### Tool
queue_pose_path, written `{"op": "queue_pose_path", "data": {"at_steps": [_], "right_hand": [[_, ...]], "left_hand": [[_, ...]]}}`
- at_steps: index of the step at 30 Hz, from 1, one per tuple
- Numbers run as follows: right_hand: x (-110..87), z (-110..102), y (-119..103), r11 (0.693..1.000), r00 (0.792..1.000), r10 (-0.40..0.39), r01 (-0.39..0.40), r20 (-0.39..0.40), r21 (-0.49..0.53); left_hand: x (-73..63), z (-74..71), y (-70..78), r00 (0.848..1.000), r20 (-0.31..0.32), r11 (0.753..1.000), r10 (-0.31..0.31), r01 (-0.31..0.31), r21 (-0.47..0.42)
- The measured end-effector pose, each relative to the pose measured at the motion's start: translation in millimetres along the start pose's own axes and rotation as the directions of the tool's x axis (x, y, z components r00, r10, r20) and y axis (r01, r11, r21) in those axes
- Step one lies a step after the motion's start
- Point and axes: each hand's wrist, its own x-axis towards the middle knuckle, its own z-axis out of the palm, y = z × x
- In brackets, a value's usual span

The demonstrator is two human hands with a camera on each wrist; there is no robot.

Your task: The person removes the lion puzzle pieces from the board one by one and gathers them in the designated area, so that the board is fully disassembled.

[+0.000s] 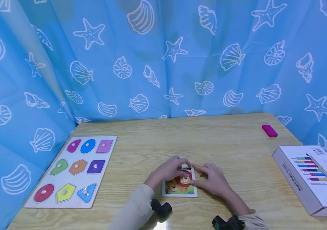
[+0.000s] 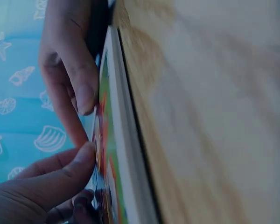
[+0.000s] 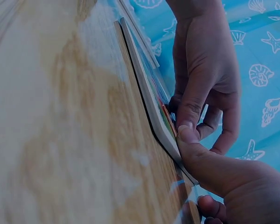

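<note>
At the near part of the desk (image 1: 152, 140), about midway across, a small picture board (image 1: 180, 188) with a lion scene lies face up, the left hand (image 1: 169, 169) and the right hand (image 1: 213, 180) meeting over its farther half. The left forearm, in a pale sleeve (image 1: 136, 204), slants forward and inward; the right forearm comes in from the other side, so the wrists stand well apart while the fingertips nearly touch. A dark wrist camera (image 1: 161, 208) sits on the left wrist, short of the board's near edge.

The left hand arches over the board's far left part, its fingers bent and its thumb down by the picture. Thumb and forefinger draw close together, but I cannot tell whether they pinch a piece. The right hand is looser: thumb and forefinger stand apart at the board's right edge, the thumb touching the rim, the forefinger reaching toward the far corner.

The board's near edge is uncovered. Bare wood stretches beyond the hands to the blue curtain (image 1: 163, 64). Well to the left lies a board of knobbed shapes (image 1: 71, 179); well to the right stands a printed box (image 1: 312, 182), with a magenta block (image 1: 269, 131) beyond it near the desk's right edge.
</note>
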Motion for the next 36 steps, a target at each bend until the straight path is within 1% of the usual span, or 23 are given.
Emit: {"op": "queue_pose_path", "data": {"at_steps": [1, 5, 13, 16, 21, 25, 32, 36], "right_hand": [[0.1, 0.4, 0.1, 1.000, 1.000, 0.000, 0.000, 0.000, 0.002], [0.1, 1.0, 0.3, 1.000, 1.000, -0.001, 0.001, -0.010, 0.003], [1.0, 0.9, -0.8, 1.000, 1.000, -0.009, 0.009, -0.011, 0.001], [1.0, 0.6, -1.0, 1.000, 1.000, -0.011, 0.011, -0.009, 0.005], [0.7, 0.2, -0.9, 1.000, 1.000, -0.003, 0.003, -0.003, 0.012], [0.7, -0.2, -0.6, 1.000, 1.000, -0.004, 0.004, -0.001, 0.015], [0.6, -1.6, -2.4, 1.000, 1.000, 0.009, -0.009, 0.015, 0.017], [0.3, -3.0, -2.5, 1.000, 0.999, 0.022, -0.023, 0.027, 0.018]], "left_hand": [[0.8, -1.4, -0.6, 1.000, 0.011, 1.000, 0.006, -0.006, 0.020], [3.6, -5.5, -2.1, 0.999, 0.040, 0.998, 0.028, -0.030, 0.053], [11.8, -12.8, -2.8, 0.994, 0.103, 0.993, 0.033, -0.044, 0.106], [14.6, -13.8, -2.2, 0.992, 0.123, 0.993, 0.036, -0.049, 0.103], [16.1, -14.8, 0.4, 0.988, 0.155, 0.996, 0.020, -0.033, 0.079], [16.9, -16.2, 3.5, 0.984, 0.177, 0.996, 0.007, -0.022, 0.084], [18.1, -16.6, 6.2, 0.982, 0.191, 0.996, -0.003, -0.015, 0.093], [17.6, -16.5, 7.4, 0.981, 0.191, 0.997, -0.014, -0.001, 0.077]]}}
